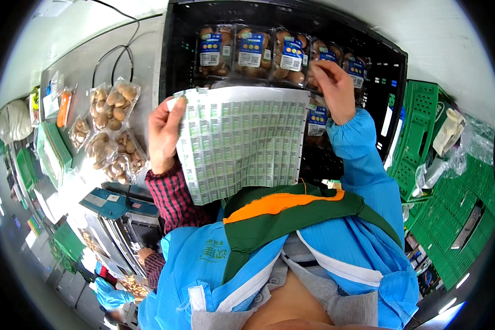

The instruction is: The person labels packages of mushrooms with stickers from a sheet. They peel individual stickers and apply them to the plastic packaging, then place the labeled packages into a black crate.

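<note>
My left hand [166, 127], in a red-and-black checked sleeve, grips the upper left corner of a sheet of stickers [245, 143]. Rows of small green-and-white labels cover the sheet, which hangs in front of my body and hides part of the crate. Over the crate, my right hand [335, 88] in a blue sleeve has its fingertips drawn together at a mushroom pack [324, 52]; whatever they pinch is too small to make out. Beside it lies another clear pack of brown mushrooms [290, 58] with a blue-and-white label. Several such packs form a row inside the black crate [393, 60].
Clear bags of mushrooms [115, 107] lie on the metal table [151, 60] at left, near a black cable [131, 52]. Below them, another hand [144, 255] in a checked sleeve is by a dark machine [140, 228]. Green crates [421, 132] stand at right with crumpled clear plastic.
</note>
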The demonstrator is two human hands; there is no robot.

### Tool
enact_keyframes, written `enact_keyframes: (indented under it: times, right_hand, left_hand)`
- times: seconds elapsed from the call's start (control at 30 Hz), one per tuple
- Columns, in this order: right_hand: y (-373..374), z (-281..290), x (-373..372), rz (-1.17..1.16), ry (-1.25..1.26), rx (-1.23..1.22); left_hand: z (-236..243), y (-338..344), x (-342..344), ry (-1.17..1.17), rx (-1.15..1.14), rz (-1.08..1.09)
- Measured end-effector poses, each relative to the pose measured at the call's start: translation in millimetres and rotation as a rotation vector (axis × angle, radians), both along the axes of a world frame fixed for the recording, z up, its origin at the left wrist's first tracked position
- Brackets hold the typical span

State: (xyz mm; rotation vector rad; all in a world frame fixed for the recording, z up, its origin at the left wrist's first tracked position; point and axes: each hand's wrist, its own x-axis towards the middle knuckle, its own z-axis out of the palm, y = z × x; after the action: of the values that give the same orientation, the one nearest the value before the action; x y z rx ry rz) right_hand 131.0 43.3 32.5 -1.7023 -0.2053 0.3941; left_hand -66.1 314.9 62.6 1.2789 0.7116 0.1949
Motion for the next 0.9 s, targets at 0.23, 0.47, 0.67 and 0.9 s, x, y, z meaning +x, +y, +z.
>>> enact_keyframes:
  times: [0.23, 0.47, 0.67, 0.9]
  right_hand:
    - [106, 45, -22, 0.696, -0.368, -0.058]
    - [112, 42, -28, 0.566, -0.671, -0.069]
    - [61, 44, -51, 0.360, -0.307, 0.218]
    - [-149, -86, -14, -0.460, 0.034, -0.171]
  left_hand:
    - [10, -4, 20, -0.041, 0.046, -0.182]
    - [14, -15, 30, -0.010, 0.051, -0.151]
    - [13, -18, 24, 0.073, 0.096, 0.008]
    - [-4, 28, -39, 0.105, 0.088, 0.284]
